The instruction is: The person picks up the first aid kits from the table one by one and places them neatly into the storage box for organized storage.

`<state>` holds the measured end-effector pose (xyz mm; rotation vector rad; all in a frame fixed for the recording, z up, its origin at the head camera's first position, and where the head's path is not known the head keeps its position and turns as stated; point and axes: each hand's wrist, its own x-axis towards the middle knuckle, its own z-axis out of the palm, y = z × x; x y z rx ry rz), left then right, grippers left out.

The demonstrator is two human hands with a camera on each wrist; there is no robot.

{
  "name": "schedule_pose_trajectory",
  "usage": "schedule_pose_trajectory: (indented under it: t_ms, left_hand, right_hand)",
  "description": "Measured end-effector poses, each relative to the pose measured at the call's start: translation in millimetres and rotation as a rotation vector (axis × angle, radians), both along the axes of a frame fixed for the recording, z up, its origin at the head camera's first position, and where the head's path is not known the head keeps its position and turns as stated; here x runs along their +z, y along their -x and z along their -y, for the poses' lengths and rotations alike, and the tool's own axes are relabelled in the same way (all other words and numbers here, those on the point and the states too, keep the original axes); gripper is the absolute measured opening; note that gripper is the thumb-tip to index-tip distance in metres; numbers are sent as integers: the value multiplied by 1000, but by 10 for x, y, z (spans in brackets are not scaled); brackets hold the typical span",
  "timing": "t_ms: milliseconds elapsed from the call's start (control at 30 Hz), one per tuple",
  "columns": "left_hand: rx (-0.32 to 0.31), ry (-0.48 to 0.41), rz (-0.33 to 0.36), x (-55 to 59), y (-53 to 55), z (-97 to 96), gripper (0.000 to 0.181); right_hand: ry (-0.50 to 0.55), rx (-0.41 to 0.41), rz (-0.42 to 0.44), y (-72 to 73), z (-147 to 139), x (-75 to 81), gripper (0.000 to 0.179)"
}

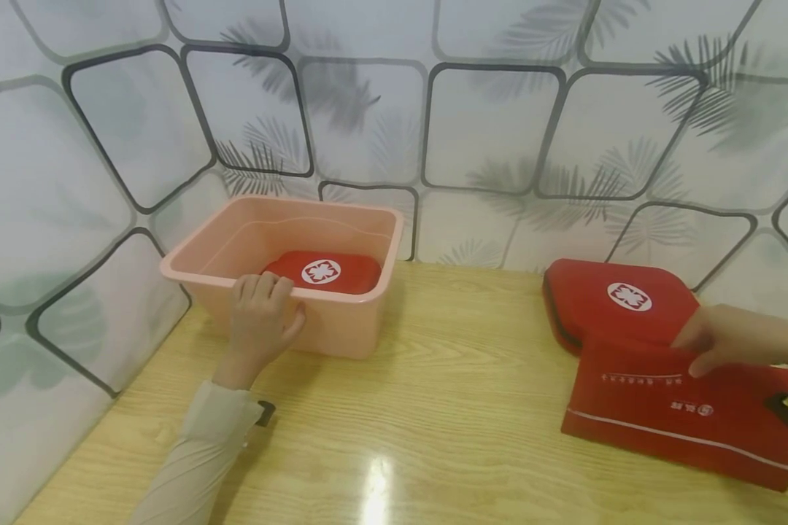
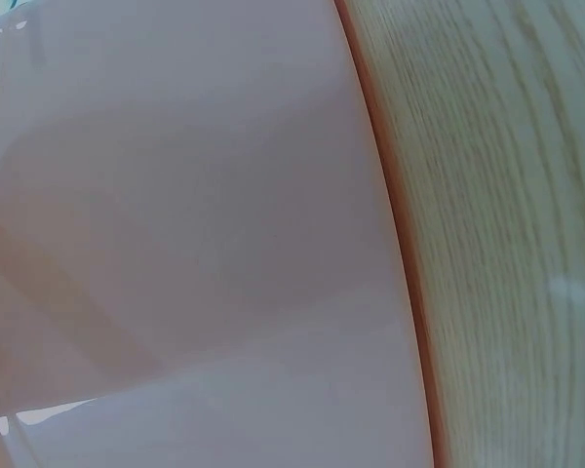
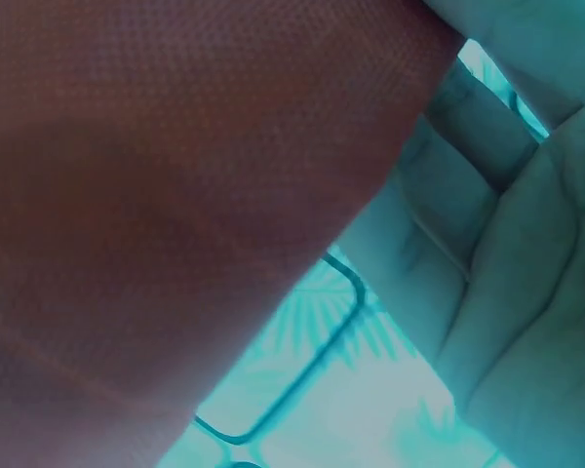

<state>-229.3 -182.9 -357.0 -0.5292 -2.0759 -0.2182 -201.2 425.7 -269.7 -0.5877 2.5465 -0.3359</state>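
Red bag (image 1: 670, 419), near right before the red case (image 1: 607, 300), is pinched by the right hand (image 1: 729, 335) while the left hand (image 1: 259, 313) grips the near rim of the pink basin (image 1: 338, 322), seemingly a pick-up step whose next move likely calls for holding that pinch.

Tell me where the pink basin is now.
In the head view, the pink basin stands left of centre on the wooden table, by the patterned wall, with the left hand on its near rim and a red case inside.
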Motion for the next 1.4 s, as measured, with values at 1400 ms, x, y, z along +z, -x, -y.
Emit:
schedule_pose_trajectory:
  t_ms: [1400]
  left_hand:
    - [3, 0, 11, 1, -4, -4, 27]
  right_hand:
    - [-261, -8, -447, 968, 1185, 1727, 31]
